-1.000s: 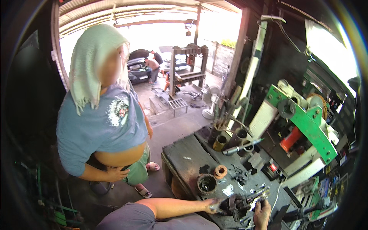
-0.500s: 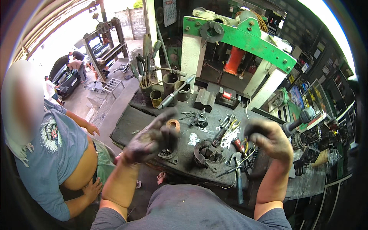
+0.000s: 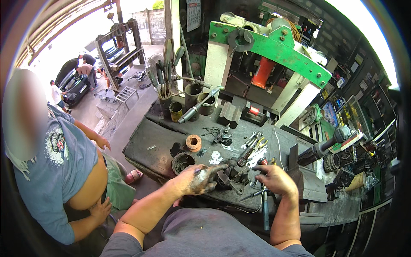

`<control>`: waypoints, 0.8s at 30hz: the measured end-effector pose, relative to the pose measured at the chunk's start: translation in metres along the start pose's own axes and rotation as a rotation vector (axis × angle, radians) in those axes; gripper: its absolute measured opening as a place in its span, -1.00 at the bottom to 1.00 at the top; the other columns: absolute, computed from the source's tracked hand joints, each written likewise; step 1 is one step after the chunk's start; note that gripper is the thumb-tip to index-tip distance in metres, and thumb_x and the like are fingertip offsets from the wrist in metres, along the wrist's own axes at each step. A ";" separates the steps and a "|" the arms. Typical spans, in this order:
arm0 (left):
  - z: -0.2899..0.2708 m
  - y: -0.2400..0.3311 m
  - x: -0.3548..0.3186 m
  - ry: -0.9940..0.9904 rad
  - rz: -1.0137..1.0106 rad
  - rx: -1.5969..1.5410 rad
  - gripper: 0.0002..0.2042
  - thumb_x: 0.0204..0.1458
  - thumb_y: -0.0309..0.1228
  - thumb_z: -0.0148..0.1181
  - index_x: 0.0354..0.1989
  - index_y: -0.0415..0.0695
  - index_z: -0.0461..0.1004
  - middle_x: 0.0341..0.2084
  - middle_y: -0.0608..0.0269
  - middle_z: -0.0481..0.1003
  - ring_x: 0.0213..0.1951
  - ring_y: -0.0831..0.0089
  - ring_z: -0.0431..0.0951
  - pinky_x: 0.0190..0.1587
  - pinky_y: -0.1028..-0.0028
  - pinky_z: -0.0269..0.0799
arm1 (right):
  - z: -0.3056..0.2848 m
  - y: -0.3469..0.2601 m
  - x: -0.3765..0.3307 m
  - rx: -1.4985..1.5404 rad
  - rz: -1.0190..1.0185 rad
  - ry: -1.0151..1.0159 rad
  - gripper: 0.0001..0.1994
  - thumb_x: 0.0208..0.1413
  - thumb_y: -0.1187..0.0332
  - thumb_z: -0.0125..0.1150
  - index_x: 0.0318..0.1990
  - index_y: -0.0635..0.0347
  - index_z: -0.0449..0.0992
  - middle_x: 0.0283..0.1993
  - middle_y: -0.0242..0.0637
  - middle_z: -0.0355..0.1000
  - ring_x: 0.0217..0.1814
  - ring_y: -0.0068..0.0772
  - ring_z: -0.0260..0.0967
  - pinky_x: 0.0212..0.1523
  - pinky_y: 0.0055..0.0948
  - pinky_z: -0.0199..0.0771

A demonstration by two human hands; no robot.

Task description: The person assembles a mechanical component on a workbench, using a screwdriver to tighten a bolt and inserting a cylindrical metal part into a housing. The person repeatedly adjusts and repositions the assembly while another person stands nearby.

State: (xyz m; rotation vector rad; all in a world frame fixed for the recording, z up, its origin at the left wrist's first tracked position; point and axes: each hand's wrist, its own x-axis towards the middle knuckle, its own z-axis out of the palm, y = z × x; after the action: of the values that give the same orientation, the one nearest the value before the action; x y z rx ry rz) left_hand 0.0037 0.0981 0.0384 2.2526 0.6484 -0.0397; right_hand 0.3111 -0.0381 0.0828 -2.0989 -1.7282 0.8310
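Note:
A dark, greasy metal assembly [image 3: 233, 176] lies near the front edge of the black workbench [image 3: 150, 150]. My left hand [image 3: 199, 179], smeared with grease, grips the assembly's left side with its fingers stretched over it. From the right, my right hand [image 3: 276, 180] closes its fingertips on the other end. A round dark housing [image 3: 183, 162] sits just left of my left hand. An orange ring [image 3: 193, 142] stands behind it. Wrenches [image 3: 253, 144] and white scraps lie just beyond the assembly.
A green and white press [image 3: 274, 49] rises behind the bench. Cans holding tools [image 3: 166, 100] stand at the back left. A screwdriver [image 3: 265, 210] lies at the front edge and a black cylinder [image 3: 321, 149] at right. Another person in a grey-blue shirt [image 3: 55, 171] stands close on the left.
My view swung from the person and yard onto the bench. Both hands, raised above the bench half a second ago, have come down onto the dark assembly.

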 end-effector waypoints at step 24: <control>0.052 -0.046 0.066 -0.102 -0.331 -1.417 -0.61 0.57 -0.20 -0.10 0.36 0.10 0.60 -0.40 0.25 0.59 -0.48 0.38 0.61 -0.52 0.38 0.55 | -0.030 0.015 0.002 0.009 -0.038 0.037 -0.58 0.16 0.35 0.46 0.13 0.37 0.65 -0.25 0.14 0.65 -0.25 0.13 0.63 -0.11 -0.06 0.60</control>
State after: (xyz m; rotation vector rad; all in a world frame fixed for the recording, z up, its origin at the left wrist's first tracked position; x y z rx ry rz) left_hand 0.0489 0.1172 -0.0437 0.7721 0.6606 0.1118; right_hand 0.3412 -0.0359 0.0973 -2.0555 -1.7369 0.7827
